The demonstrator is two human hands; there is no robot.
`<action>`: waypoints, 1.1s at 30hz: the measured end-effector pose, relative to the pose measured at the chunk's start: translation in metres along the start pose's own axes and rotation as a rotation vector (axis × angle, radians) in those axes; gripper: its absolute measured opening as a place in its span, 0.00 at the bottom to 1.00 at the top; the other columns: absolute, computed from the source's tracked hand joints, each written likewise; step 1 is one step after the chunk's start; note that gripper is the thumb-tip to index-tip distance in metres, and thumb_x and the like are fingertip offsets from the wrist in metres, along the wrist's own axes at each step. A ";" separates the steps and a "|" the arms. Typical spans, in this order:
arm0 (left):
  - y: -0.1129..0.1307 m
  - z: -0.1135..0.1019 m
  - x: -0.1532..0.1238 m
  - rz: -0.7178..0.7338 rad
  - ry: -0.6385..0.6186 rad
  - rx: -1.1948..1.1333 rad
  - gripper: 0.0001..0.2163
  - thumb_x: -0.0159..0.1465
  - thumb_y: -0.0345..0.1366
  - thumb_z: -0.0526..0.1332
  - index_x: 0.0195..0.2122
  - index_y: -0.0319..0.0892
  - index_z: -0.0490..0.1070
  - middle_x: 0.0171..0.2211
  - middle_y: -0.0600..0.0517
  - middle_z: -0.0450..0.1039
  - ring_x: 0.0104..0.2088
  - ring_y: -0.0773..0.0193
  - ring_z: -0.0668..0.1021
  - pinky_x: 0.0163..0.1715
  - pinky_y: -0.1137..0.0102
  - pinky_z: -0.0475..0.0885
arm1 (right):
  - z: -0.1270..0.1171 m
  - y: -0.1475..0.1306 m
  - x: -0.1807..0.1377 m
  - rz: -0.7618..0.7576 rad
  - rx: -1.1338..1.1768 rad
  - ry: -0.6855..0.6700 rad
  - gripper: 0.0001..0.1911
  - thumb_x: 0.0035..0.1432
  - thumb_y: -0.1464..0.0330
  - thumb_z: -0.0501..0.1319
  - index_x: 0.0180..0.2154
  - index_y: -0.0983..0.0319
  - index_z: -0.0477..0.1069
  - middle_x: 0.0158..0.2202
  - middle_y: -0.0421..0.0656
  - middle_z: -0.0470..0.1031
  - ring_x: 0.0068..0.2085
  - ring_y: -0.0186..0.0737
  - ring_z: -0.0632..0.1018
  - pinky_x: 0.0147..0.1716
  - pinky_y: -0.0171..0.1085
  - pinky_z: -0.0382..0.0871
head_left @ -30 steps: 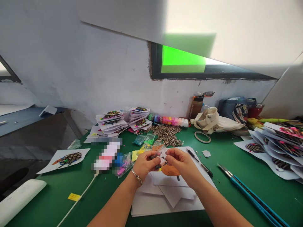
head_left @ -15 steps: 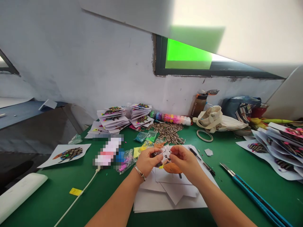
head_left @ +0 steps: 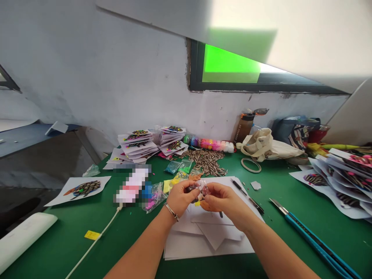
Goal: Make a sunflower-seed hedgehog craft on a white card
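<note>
A small clear plastic bag (head_left: 204, 187) with dark and pale bits in it is held between both hands, above a stack of white paper (head_left: 212, 248). My left hand (head_left: 182, 197) pinches its left side with thumb and fingers. On the other side, my right hand (head_left: 223, 198) has its fingers closed on the bag's edge. An orange shape (head_left: 209, 207) shows on the sheet just under the hands, with a yellow bit (head_left: 197, 203) beside it. The fingers hide part of the bag and of the sheet.
Sunflower seeds (head_left: 207, 161) lie heaped at the back. Bags of coloured bits, including a pink one (head_left: 154, 199), sit left of the hands. A black pen (head_left: 238, 186), a blue-handled tool (head_left: 314, 240) and a tape roll (head_left: 250, 165) lie right. Seed-decorated sheets (head_left: 136, 145) are stacked behind.
My right hand has shifted slightly left and turned in at the bag, covering more of it and of the orange shape. The left hand stays nearly in place.
</note>
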State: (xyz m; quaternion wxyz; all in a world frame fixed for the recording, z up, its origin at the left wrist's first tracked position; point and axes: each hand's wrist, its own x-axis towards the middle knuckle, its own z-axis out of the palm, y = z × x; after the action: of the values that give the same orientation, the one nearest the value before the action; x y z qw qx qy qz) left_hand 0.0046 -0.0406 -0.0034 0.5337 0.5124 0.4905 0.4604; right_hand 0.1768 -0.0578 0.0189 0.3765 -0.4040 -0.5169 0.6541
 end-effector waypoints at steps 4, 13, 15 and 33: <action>0.003 0.000 -0.001 0.006 -0.039 -0.002 0.16 0.47 0.42 0.71 0.33 0.36 0.78 0.22 0.53 0.72 0.21 0.70 0.71 0.21 0.75 0.66 | 0.000 0.002 0.001 -0.050 0.049 -0.070 0.15 0.51 0.63 0.66 0.39 0.64 0.73 0.23 0.35 0.61 0.24 0.28 0.60 0.24 0.33 0.49; 0.011 0.000 -0.005 -0.103 -0.020 -0.188 0.30 0.46 0.45 0.73 0.49 0.38 0.71 0.23 0.56 0.71 0.19 0.71 0.72 0.20 0.74 0.67 | -0.001 0.003 0.002 -0.037 -0.056 0.120 0.13 0.52 0.60 0.65 0.27 0.62 0.68 0.26 0.38 0.67 0.28 0.33 0.68 0.27 0.33 0.59; 0.015 0.000 -0.007 -0.167 -0.015 -0.273 0.34 0.45 0.45 0.74 0.52 0.40 0.68 0.26 0.55 0.74 0.22 0.69 0.75 0.23 0.73 0.70 | 0.000 0.003 0.002 -0.056 -0.037 0.122 0.13 0.51 0.59 0.65 0.29 0.62 0.70 0.27 0.39 0.69 0.29 0.34 0.69 0.29 0.34 0.61; 0.013 0.000 -0.005 -0.205 -0.016 -0.253 0.24 0.42 0.50 0.75 0.31 0.38 0.70 0.22 0.54 0.74 0.22 0.67 0.77 0.20 0.75 0.70 | -0.003 0.003 0.001 -0.063 -0.082 0.010 0.13 0.48 0.62 0.68 0.35 0.62 0.77 0.31 0.41 0.75 0.30 0.35 0.71 0.30 0.35 0.64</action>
State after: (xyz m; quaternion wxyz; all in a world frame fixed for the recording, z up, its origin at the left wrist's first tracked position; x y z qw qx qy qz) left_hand 0.0044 -0.0444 0.0098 0.6420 0.3920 0.4743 0.4575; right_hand 0.1787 -0.0565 0.0156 0.3823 -0.4060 -0.5539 0.6182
